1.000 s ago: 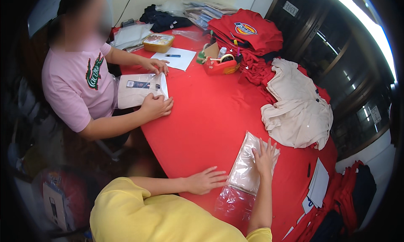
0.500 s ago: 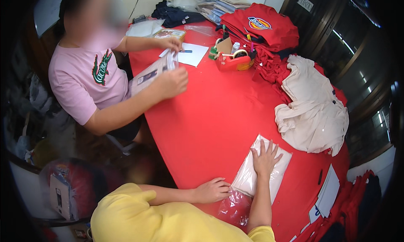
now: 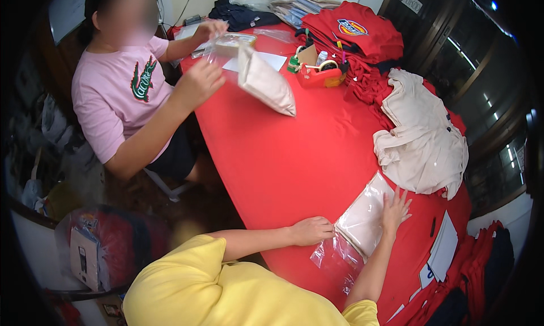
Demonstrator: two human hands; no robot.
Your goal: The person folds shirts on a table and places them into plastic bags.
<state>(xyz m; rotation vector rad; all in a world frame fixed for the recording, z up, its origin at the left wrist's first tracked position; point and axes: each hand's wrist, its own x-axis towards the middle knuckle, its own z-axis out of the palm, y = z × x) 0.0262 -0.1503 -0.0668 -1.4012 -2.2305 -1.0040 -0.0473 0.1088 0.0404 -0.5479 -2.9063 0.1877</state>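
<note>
A folded cream garment (image 3: 362, 221) lies flat on the red table inside a clear plastic bag (image 3: 340, 255). The bag's loose end spreads toward me, crinkled and see-through. At its left edge, my left hand (image 3: 313, 231) has its fingers together, pinching the plastic near the garment's corner; the fingertips are small in the picture. My right hand (image 3: 395, 211) rests with fingers spread along the bag's right side. Across the table, a co-worker in a pink shirt (image 3: 116, 76) holds up another bagged cream garment (image 3: 266, 82), which hangs tilted above the tabletop.
A heap of cream garments (image 3: 419, 136) lies at the right, with a pile of red garments (image 3: 357, 34) behind it. A red holder (image 3: 320, 73) carries tape and small tools. White cards (image 3: 442, 249) lie near the right edge, beside hanging red clothes (image 3: 476, 269).
The bagged garment near me has shifted right and away, both hands moving with it. My right hand has moved from its top to its right side. The co-worker has swung the other bagged garment over the table.
</note>
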